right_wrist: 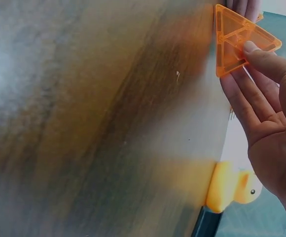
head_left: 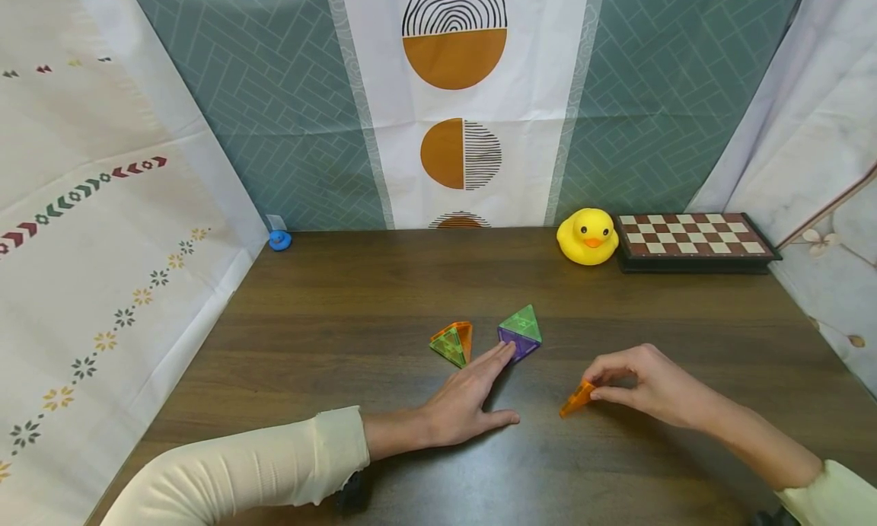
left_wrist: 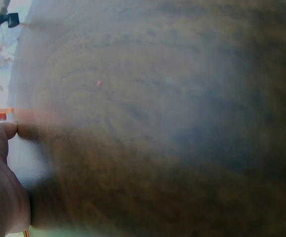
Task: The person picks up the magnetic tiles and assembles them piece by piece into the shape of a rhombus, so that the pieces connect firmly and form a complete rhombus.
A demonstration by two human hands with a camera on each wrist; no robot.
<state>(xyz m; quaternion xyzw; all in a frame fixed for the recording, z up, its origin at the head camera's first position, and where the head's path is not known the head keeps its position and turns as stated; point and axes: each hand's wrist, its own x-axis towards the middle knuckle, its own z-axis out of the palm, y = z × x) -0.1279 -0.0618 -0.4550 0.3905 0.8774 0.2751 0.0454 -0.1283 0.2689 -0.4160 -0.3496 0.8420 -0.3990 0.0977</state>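
Two contacts: pinching a translucent orange plastic triangle (right_wrist: pixel 232 44) in right hand (head_left: pixel 647 385), seemingly leaving one edge free; touching a purple plastic triangle (head_left: pixel 524 346) with straight-fingered left hand (head_left: pixel 462 408), perhaps steadying it.

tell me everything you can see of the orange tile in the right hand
The orange tile is a see-through triangle, plastic by its look, with a thick rim and inner ribs. The right hand pinches it, thumb on one face, fingers behind. The head view shows it nearly edge-on and slanted, right of the left hand. Whether it touches the table is unclear.
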